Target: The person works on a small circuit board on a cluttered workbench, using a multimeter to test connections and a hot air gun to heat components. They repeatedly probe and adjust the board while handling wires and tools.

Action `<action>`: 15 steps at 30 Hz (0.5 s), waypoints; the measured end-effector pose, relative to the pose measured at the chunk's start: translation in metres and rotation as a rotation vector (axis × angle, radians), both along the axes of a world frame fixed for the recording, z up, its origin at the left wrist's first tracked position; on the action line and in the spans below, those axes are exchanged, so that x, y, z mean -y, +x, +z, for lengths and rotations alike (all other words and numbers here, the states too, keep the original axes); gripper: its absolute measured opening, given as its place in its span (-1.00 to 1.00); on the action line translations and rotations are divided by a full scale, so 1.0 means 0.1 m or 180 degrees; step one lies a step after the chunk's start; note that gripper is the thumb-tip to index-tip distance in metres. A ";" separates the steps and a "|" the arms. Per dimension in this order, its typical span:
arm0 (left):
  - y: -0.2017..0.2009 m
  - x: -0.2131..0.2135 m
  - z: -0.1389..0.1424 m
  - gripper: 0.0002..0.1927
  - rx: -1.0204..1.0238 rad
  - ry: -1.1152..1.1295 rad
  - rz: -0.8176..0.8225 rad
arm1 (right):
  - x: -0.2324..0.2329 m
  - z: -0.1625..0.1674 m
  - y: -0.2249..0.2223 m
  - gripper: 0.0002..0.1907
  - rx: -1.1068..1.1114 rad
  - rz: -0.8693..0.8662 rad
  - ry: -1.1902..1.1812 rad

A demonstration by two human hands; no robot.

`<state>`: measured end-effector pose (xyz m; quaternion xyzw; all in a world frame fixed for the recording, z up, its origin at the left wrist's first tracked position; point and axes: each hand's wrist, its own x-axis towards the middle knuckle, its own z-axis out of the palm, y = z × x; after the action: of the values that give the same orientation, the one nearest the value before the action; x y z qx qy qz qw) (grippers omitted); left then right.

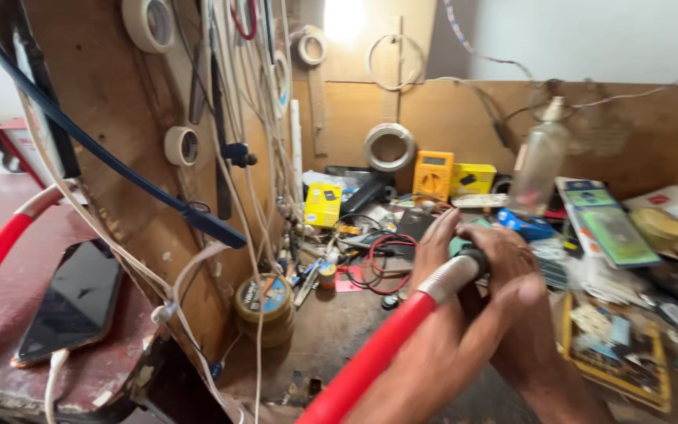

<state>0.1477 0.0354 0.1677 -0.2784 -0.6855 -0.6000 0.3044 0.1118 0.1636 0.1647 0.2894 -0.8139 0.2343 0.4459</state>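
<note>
Red hose (370,357) with a ribbed silver metal collar (449,279) rises from the bottom edge of the head view toward the middle of the cluttered tabletop (331,330), and both hands hold it near that collar. The left hand (433,243) is curled around the far side of the hose end, fingers closed against it. The right hand (523,310) wraps over the collar from the near side, thumb on top, gripping a dark fitting (476,259) at the tip. Just beyond the hands lie coiled red and black leads (382,263). At the back edge of the tabletop stand a yellow multimeter (433,174) and a clear bottle (541,161). Toward the left edge a roll of tape (264,302) sits by a wooden partition (119,133), beyond which a phone (76,302) lies flat
</note>
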 end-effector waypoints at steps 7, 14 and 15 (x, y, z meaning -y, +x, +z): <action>-0.88 -0.06 -0.17 -0.64 -0.0350 0.0272 -0.0258 | -0.18 -0.09 -0.49 -0.32 -0.0188 0.0216 -0.0173; -1.48 -0.04 -0.03 -0.69 0.0122 0.1589 0.0031 | -0.58 -0.63 -1.31 -0.69 0.0214 -0.0243 -0.1810; -1.49 -0.05 -0.02 -0.66 0.0163 0.1566 0.0093 | -0.60 -0.73 -1.42 -0.71 0.0171 -0.0154 -0.1972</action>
<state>-0.0016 0.0406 0.1652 -0.1706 -0.5302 -0.7512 0.3541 -0.0301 0.2237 0.0917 0.1139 -0.7219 0.4681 0.4967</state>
